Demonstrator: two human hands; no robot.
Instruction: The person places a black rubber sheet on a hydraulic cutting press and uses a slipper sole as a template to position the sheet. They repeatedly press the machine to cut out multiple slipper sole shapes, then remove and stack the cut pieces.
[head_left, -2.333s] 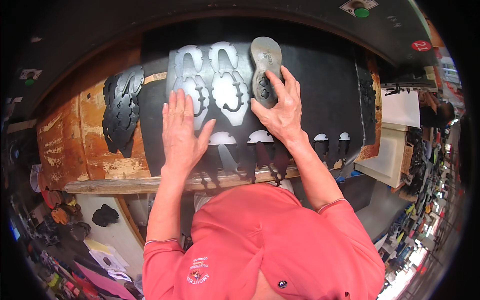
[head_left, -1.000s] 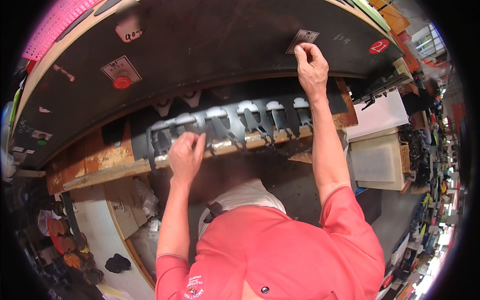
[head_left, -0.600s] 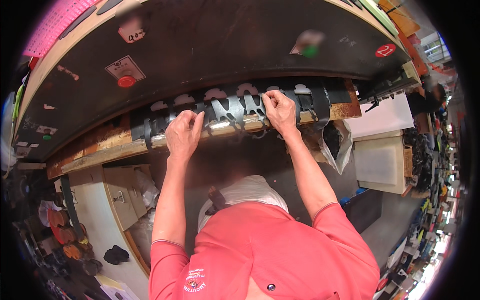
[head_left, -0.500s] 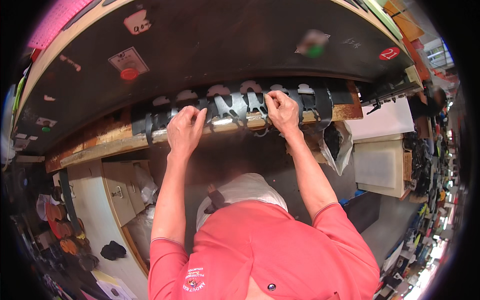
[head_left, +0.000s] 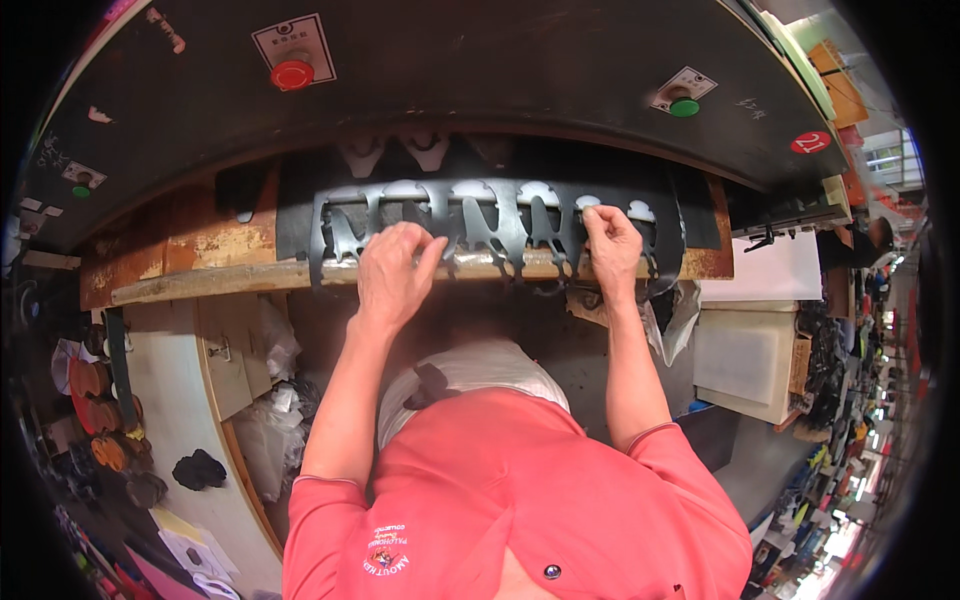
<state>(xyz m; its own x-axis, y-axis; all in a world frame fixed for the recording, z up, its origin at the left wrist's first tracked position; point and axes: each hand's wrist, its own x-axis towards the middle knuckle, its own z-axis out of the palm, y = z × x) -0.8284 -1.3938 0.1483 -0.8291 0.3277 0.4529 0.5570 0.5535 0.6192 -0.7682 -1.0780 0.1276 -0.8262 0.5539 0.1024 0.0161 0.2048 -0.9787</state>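
Observation:
A long black sheet (head_left: 510,235) with a row of curved cut-outs lies along the front of a dark cutting board (head_left: 295,200). Its near side hangs in strips over the bench's wooden front edge (head_left: 200,288). My left hand (head_left: 392,275) is closed in a pinch on the left half of this sheet; the bent fingers partly hide the grip. Farther right, my right hand (head_left: 615,250) pinches the sheet by a pale rounded opening, thumb and forefinger together. Grey tongue shapes (head_left: 475,220) show within several cut-outs.
Above and beyond the board spans a dark machine panel (head_left: 450,80) with a red button (head_left: 292,75) and green buttons (head_left: 684,106). A white cabinet (head_left: 745,355) stands right, with a plastic bag (head_left: 672,330) beside it. Pale cabinets (head_left: 165,380) are at left.
The view has shifted, showing more of the board behind the sheet. My right hand has moved right along the sheet, farther from my left hand, which stays near the same cut-outs.

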